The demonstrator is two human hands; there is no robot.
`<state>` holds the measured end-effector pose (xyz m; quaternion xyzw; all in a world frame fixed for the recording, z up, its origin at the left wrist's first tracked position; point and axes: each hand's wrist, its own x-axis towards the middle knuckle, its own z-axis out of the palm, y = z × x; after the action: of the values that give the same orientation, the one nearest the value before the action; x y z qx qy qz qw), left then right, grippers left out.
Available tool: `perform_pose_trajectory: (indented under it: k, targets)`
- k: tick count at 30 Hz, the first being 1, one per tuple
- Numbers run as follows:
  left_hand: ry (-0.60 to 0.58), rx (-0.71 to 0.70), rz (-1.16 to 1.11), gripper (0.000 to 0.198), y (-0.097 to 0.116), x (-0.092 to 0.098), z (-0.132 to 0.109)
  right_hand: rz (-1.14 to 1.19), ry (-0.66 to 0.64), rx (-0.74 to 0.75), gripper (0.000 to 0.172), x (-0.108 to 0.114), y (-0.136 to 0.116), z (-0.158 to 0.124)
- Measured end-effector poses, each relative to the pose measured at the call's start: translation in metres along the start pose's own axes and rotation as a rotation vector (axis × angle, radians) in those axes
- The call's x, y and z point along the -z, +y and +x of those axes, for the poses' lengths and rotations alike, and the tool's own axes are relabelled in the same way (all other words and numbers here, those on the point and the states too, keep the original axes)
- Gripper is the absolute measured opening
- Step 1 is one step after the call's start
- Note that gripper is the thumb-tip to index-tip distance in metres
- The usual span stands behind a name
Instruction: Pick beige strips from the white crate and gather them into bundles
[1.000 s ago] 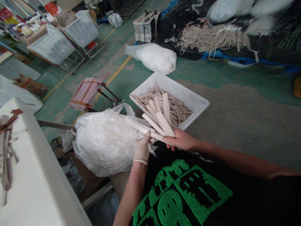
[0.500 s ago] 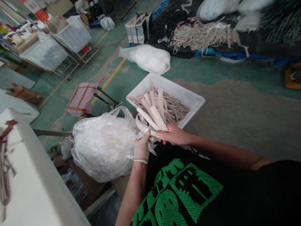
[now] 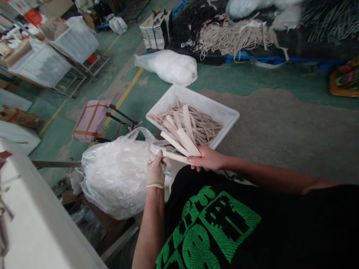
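Observation:
My right hand (image 3: 209, 158), bare, is closed around a fanned bundle of pale beige flat strips (image 3: 186, 140). Their ends point up and away, over a white plastic bin (image 3: 224, 110) holding many thinner strips (image 3: 204, 125). Gloved, my left hand (image 3: 156, 170) pinches one bent strip (image 3: 172, 155) between thumb and fingers; that strip runs across to my right hand. Beside my left hand bulges a clear plastic bag (image 3: 114, 172) stuffed with whitish film-like material. Some left fingers are hidden behind the palm.
A stool with a pink cover (image 3: 91, 119) stands past the bag. Close at left is a white table edge (image 3: 33, 209). Farther off lie a white stuffed sack (image 3: 174, 67), a heap of beige cords (image 3: 232, 37) and white wheeled carts (image 3: 75, 39).
My left hand has moved left, away from my right hand, drawing the bent strip out longer and straighter. My right hand keeps its hold on the bundle. The view has shifted slightly.

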<state>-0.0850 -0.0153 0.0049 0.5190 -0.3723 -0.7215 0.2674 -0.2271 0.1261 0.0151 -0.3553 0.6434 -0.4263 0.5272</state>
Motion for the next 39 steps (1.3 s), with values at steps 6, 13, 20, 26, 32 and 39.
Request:
perform_pose_trajectory:
  k: [6,13,20,26,32,39]
  targets:
    - [-0.081,0.059,0.049,0.055,-0.015,-0.013,-0.009,0.008,0.136,0.029,0.022,-0.009,0.000,0.010]
    - [-0.007,0.006,-0.008,0.049,-0.005,0.006,0.005,-0.037,0.001,0.011,0.026,-0.003,0.010,-0.002]
    - [-0.137,0.033,0.030,0.046,-0.025,-0.013,-0.011,0.032,0.138,0.054,0.024,-0.009,0.003,0.013]
    - [-0.018,0.022,-0.028,0.048,-0.004,0.009,0.005,0.108,-0.035,-0.002,0.030,0.001,0.014,-0.006]
    - [-0.023,0.029,-0.033,0.054,-0.013,0.008,0.002,0.026,0.063,-0.109,0.027,0.002,0.022,-0.016]
    - [-0.094,0.072,0.042,0.052,-0.029,-0.006,-0.017,-0.038,0.091,0.008,0.026,-0.006,0.011,0.002]
